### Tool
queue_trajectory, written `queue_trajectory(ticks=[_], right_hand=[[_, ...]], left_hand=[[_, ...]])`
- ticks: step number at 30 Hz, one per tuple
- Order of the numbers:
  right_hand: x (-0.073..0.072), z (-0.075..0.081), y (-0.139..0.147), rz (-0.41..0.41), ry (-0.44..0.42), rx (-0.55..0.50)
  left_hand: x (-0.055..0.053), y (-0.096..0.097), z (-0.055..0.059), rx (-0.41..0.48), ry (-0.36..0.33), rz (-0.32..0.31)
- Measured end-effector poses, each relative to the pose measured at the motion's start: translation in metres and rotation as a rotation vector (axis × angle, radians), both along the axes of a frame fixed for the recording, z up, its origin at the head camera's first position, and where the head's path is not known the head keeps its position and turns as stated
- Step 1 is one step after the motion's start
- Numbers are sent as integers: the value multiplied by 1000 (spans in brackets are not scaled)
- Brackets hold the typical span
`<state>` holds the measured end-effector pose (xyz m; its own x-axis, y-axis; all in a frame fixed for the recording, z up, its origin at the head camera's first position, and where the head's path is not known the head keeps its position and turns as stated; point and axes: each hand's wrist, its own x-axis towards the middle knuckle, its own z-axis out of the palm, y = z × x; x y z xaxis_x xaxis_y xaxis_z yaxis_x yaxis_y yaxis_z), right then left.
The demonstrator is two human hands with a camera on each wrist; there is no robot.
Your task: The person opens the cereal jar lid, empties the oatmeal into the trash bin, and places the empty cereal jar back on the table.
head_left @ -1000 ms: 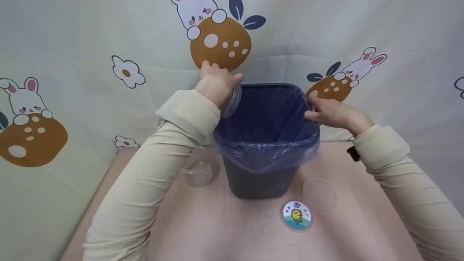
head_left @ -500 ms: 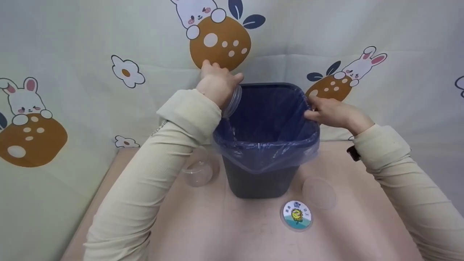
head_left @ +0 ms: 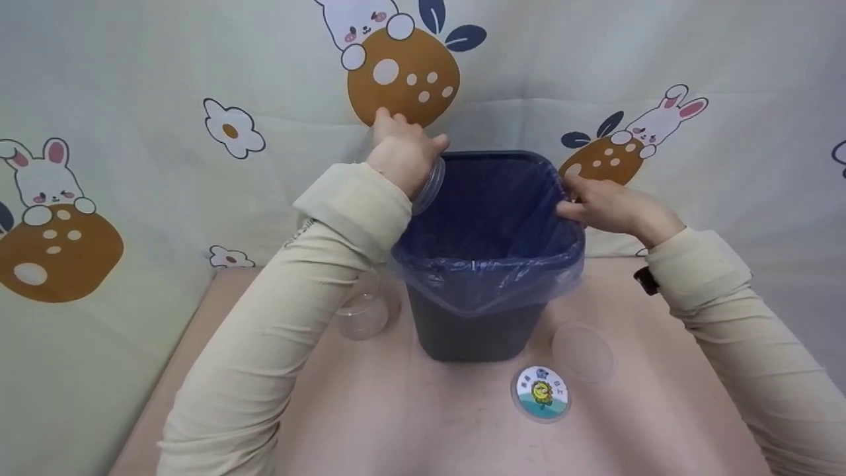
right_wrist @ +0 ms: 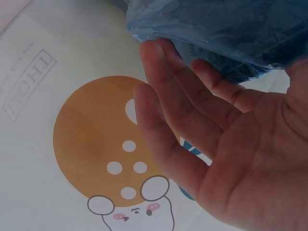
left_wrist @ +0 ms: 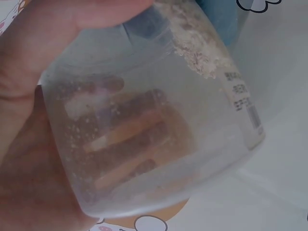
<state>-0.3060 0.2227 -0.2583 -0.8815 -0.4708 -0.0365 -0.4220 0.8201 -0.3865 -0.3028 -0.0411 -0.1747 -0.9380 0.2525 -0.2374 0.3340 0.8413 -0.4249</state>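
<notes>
My left hand (head_left: pixel 403 155) grips a clear plastic jar (left_wrist: pixel 221 110) at the left rim of a dark grey trash bin (head_left: pixel 476 334). The jar is tilted, its mouth turned towards the bin. Pale flakes, like rolled oats, (left_wrist: pixel 197 55) lie against its wall near the mouth, and small bits cling further in. A label with print and a barcode sits on the jar's side. A blue plastic bag (head_left: pixel 489 284) lines the bin and folds over its rim. On the right, my right hand (head_left: pixel 611 205) holds the bin's rim, thumb over the edge and fingers outside.
A second clear jar (head_left: pixel 363 322) stands left of the bin, partly behind my left sleeve. Right of the bin lie a clear disc (head_left: pixel 581 350) and a round lid (head_left: pixel 542 395) with a sunflower picture. A printed cloth (head_left: pixel 158 198) hangs right behind the bin.
The left hand with the jar has shifted slightly to the right over the bin. The right hand keeps its place at the rim.
</notes>
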Motion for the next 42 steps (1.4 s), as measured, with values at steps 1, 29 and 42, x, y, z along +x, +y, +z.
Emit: queue_trajectory(ticks=[1,29,42], right_hand=[[0,0,0,-2,-2,0],[0,0,1,-21,-6,4],[0,-1,3,-22,-6,-8]], left_hand=[[0,1,0,-1,0,0],[-1,10,-7,-57,32,17],[6,26,-18,-201,95,-11]])
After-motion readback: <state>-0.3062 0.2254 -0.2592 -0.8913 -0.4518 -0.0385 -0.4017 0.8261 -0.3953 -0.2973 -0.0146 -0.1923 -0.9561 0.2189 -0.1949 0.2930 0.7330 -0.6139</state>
